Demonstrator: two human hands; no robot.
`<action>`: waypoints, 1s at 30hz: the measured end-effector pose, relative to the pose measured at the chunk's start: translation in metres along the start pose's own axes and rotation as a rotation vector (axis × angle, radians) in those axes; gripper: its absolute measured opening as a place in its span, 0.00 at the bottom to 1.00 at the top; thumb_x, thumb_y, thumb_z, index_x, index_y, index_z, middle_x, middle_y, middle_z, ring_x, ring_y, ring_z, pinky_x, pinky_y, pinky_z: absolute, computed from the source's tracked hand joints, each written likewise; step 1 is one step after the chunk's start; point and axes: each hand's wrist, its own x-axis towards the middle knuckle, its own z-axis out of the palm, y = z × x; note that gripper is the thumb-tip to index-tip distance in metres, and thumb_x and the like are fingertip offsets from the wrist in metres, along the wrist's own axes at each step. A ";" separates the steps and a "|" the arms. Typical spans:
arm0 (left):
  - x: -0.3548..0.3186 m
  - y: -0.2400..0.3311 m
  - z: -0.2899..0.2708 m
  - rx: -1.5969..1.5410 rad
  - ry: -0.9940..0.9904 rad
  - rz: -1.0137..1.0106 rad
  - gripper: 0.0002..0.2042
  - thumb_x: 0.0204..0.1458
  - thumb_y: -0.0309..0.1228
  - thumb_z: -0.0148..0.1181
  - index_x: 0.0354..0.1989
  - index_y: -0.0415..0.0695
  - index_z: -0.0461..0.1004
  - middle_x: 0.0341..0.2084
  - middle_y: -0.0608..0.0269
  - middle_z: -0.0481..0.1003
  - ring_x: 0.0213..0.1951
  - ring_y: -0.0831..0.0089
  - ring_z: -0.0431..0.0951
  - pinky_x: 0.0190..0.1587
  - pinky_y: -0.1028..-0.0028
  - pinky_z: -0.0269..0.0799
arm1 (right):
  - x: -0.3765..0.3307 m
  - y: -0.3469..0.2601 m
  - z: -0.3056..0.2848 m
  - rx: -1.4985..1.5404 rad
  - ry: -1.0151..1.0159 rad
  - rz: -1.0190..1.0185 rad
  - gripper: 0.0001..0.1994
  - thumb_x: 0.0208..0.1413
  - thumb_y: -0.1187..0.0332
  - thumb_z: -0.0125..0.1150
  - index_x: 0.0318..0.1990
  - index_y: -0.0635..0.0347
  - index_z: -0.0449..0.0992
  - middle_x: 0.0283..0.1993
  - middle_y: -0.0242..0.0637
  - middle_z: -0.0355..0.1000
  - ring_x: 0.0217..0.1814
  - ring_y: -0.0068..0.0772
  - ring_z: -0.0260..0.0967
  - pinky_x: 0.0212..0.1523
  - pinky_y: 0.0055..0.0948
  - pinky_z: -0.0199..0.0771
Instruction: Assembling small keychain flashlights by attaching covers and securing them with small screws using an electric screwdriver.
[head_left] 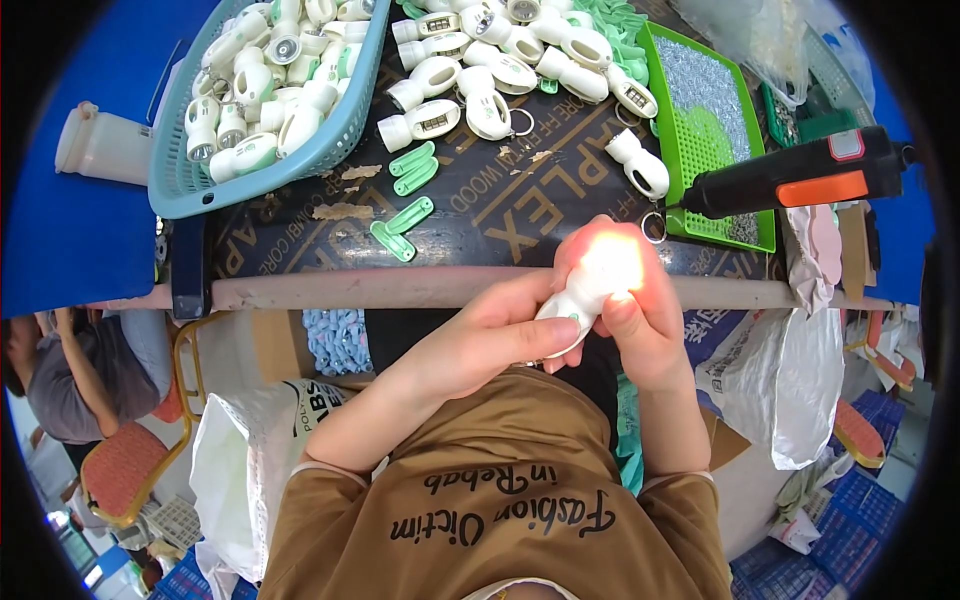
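Observation:
A small white flashlight (566, 312) is lit, its glowing head turned up and away from me. My left hand (505, 328) grips its handle end, the thumb pressed on the body. Around the bright head curl the fingers of my right hand (650, 325), glowing red from the light; glare hides part of their contact. Both hands are just off the near table edge (450, 288). Beyond them, a similar white flashlight with a key ring (640, 165) lies by the green tray. Several light green plastic pieces (408, 228) rest on the dark tabletop.
A blue basket (270, 193) full of white flashlights stands at the far left, with more flashlights (485, 100) piled beside it. On the right, a black and orange power screwdriver (800, 180) lies across a green tray (765, 235) of small metal parts. White bags (240, 440) flank me.

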 end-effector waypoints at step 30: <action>-0.003 0.004 0.012 -0.052 -0.075 0.007 0.15 0.57 0.28 0.49 0.52 0.41 0.60 0.26 0.68 0.65 0.23 0.84 0.62 0.25 0.83 0.59 | 0.003 0.007 0.001 -0.085 -0.070 -0.254 0.31 0.58 0.60 0.55 0.60 0.67 0.48 0.40 0.43 0.67 0.42 0.29 0.65 0.47 0.27 0.64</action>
